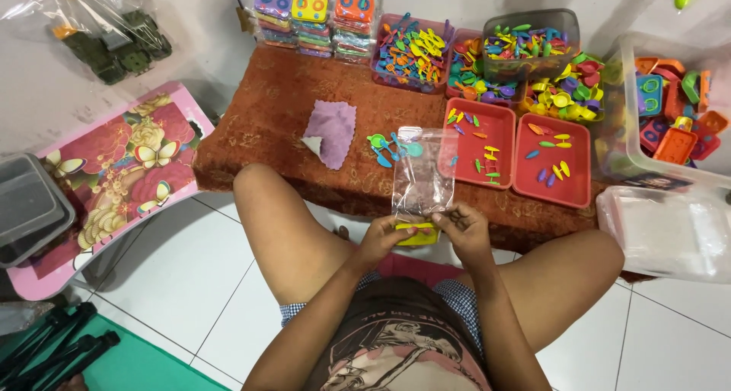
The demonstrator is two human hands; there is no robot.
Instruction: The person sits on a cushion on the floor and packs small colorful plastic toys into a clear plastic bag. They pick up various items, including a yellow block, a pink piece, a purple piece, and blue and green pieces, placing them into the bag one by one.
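Left hand [383, 235]: closed on the clear bag [421, 174] and a yellow piece [417, 235].
Right hand [462, 227]: pinched on the bag's near edge.
Progress: bag held upright, apparently empty; loose pieces are left in the red trays [552, 185] on the counter [266, 109].

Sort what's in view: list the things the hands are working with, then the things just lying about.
In hand:
left hand and right hand, both gripping the clear plastic bag
yellow toy piece at the bag's lower end

Lying about:
purple cloth
two red trays of small coloured pieces
teal toy spoons
packed toy sets
floral table
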